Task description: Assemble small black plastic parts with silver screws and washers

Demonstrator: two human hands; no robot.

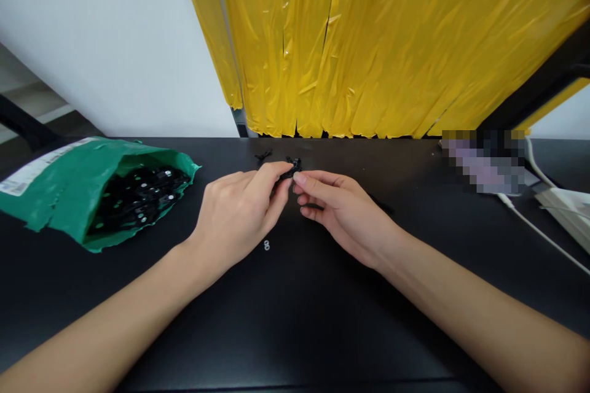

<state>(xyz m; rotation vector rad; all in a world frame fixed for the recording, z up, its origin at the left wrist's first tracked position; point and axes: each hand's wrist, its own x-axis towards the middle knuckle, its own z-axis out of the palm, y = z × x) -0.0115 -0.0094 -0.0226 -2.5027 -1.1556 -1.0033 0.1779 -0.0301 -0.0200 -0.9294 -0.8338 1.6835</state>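
Note:
My left hand [242, 206] pinches a small black part [288, 173] between thumb and fingers, above the middle of the dark table. At its right end the thumb and forefinger of my right hand [338, 202] are closed on the same part; whether they hold something smaller there is hidden. The part's exact kind cannot be made out. Just behind my fingers lie small black pieces [264, 155] on the table. Two tiny pale rings [266, 245] lie side by side, touching, below my left hand.
A torn green plastic bag [59, 187] full of black parts with shiny discs lies at the left. On the right are a blurred-out device [483, 163], a white cable [539, 227] and a white box [566, 212]. Yellow film [369, 43] covers the back.

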